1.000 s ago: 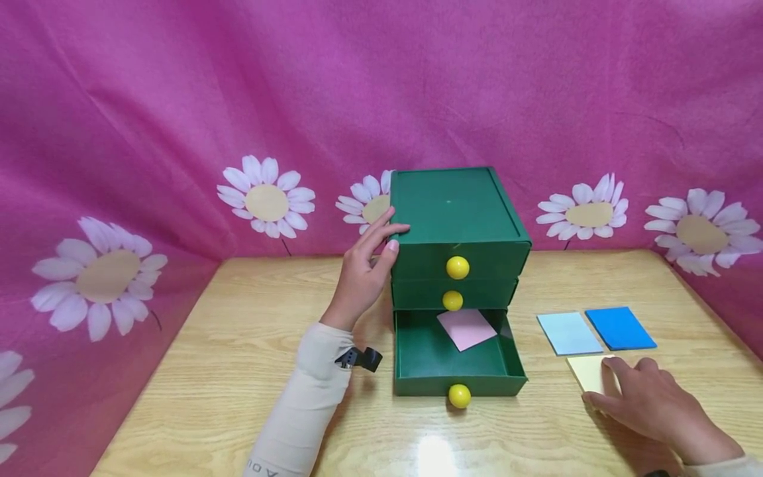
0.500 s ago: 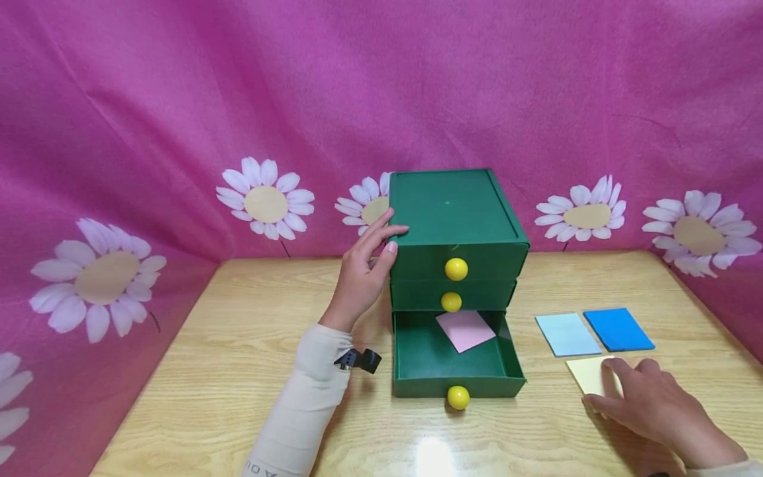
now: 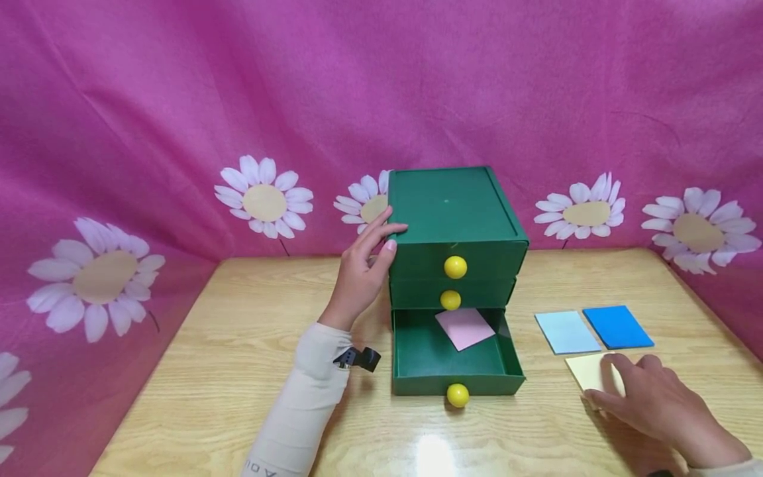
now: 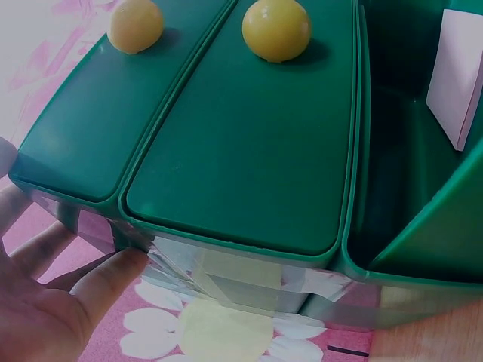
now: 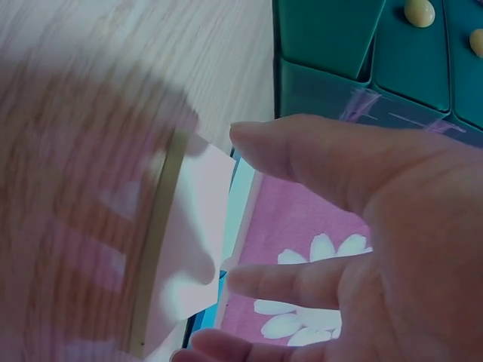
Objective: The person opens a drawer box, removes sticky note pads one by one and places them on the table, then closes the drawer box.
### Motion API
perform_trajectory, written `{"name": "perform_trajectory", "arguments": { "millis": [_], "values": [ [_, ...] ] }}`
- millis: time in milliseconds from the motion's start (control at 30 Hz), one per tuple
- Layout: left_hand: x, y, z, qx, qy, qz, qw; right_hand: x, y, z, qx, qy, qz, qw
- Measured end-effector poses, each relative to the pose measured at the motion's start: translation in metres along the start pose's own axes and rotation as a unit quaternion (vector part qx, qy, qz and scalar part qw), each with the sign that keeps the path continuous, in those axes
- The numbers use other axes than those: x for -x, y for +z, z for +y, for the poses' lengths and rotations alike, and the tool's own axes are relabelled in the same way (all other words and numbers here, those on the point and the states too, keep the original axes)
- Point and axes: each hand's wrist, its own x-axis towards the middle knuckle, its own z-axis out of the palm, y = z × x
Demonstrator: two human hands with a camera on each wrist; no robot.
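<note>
A green drawer unit (image 3: 453, 205) with yellow knobs stands mid-table. Its bottom drawer (image 3: 423, 358) is pulled out and holds a pink sticky-note pad (image 3: 466, 327). My left hand (image 3: 360, 275) rests against the unit's upper left side, fingertips at the top edge; in the left wrist view its fingers (image 4: 109, 283) spread along the wall. At the right, my right hand (image 3: 658, 407) is over a pale yellow sticky-note pad (image 3: 590, 372) lying on the table. Thumb and fingers stand apart at the pad's edges, fairly straight in the right wrist view; whether they touch it is unclear.
Just behind the yellow pad lie a light blue pad (image 3: 568, 332) and a darker blue pad (image 3: 618, 326). The wooden table (image 3: 256, 318) ends at a pink cloth (image 3: 334, 86) with daisies at the back and sides. Two upper drawers (image 3: 483, 262) are closed.
</note>
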Motion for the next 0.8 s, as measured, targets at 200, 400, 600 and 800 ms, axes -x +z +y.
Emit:
{"name": "perform_trajectory", "arguments": {
  "millis": [200, 400, 600, 800],
  "values": [
    [-0.001, 0.0, 0.0, -0.004, 0.003, 0.0, 1.0, -0.001, -0.002, -0.003, 0.003, -0.001, 0.009, 1.0],
    [0.001, -0.002, 0.013, 0.004, -0.004, 0.001, 1.0, -0.003, -0.007, -0.009, 0.005, 0.005, 0.001, 1.0],
    [0.001, 0.0, 0.0, 0.002, 0.0, 0.002, 1.0, -0.005, -0.009, -0.014, 0.006, 0.009, -0.015, 0.9998],
    [0.001, 0.0, 0.0, -0.001, -0.006, 0.0, 1.0, -0.006, -0.012, -0.023, 0.005, 0.005, -0.019, 0.9998]
  ]
}}
